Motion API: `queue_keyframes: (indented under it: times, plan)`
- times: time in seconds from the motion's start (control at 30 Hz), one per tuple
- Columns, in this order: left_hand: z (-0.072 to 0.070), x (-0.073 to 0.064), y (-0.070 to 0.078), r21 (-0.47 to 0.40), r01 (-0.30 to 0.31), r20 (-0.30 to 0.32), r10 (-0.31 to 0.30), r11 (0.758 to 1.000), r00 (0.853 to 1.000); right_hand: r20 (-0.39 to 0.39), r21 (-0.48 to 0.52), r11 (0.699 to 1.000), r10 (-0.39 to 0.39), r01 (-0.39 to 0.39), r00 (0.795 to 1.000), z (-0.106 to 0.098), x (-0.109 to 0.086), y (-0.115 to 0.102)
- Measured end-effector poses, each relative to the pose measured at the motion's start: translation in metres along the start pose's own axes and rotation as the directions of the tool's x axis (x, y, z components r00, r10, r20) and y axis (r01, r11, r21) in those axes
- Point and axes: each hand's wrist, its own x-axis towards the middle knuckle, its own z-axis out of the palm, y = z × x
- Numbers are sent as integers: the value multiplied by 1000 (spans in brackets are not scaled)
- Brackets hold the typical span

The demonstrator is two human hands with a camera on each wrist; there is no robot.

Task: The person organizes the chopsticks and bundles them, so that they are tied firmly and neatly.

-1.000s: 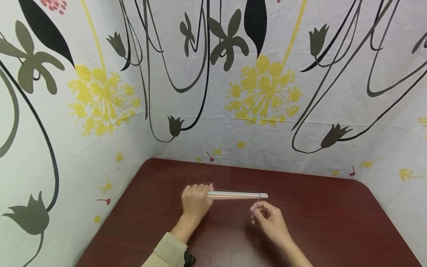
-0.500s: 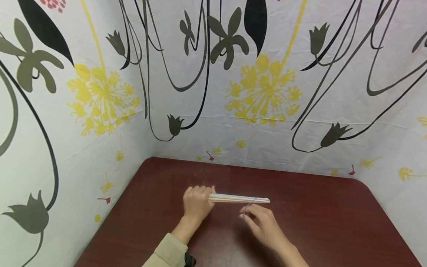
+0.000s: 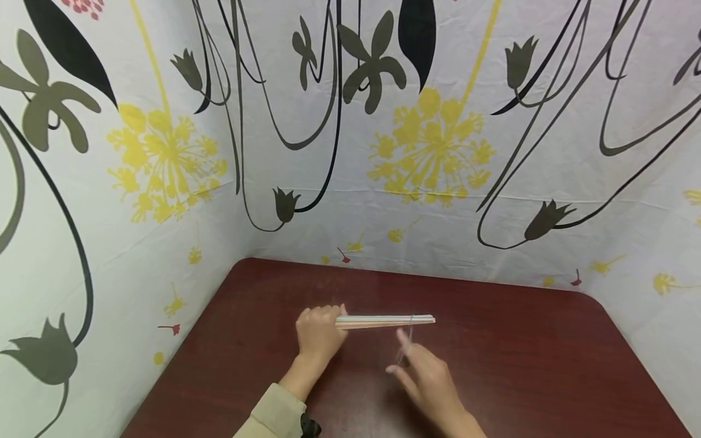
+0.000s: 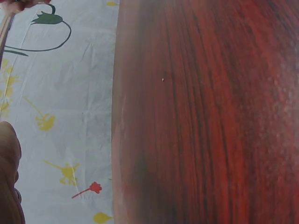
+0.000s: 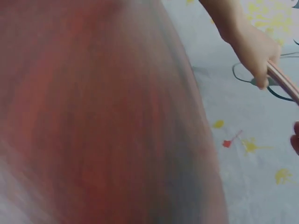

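My left hand (image 3: 319, 331) grips one end of a bundle of thin, pale white and pinkish sticks (image 3: 372, 322) above the table. The bundle points right, roughly level. Near its free end a thin greyish band (image 3: 412, 319) crosses the sticks and runs down to my right hand (image 3: 432, 377). Thumb and index finger there are spread apart, with the band drawn out at them; blur hides its exact path. In the right wrist view the left hand (image 5: 254, 51) holds the sticks (image 5: 282, 79), and right fingertips (image 5: 295, 139) show at the edge. The left wrist view catches only part of a hand (image 4: 8, 172).
A dark red-brown table (image 3: 520, 353) with rounded far corners lies beneath both hands. White cloth (image 3: 306, 164) printed with flowers and stems hangs behind it and along the left. A dark band (image 3: 311, 425) sits at the left sleeve cuff.
My right hand has moved left and slightly down, and its thumb and index finger have parted from a pinch. The band has shifted left along the sticks. The left hand keeps its grip.
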Motion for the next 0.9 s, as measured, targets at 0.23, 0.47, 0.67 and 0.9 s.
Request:
queue_keyframes:
  times: [0.23,0.47,0.67,0.9]
  plan:
    - [-1,2,0,1,-8,-46,8,1000,999,-216,289,898,398,-331,892,11,-8,-15]
    - [-2,3,5,-10,-16,-75,15,1000,997,-53,454,488,850,-746,524,7,1,-28]
    - [-3,2,7,-48,-22,-109,16,999,994,98,621,468,749,-628,655,-3,-1,-18]
    - [-4,1,2,-67,-36,-174,23,997,984,173,851,327,564,-411,807,-19,-2,0]
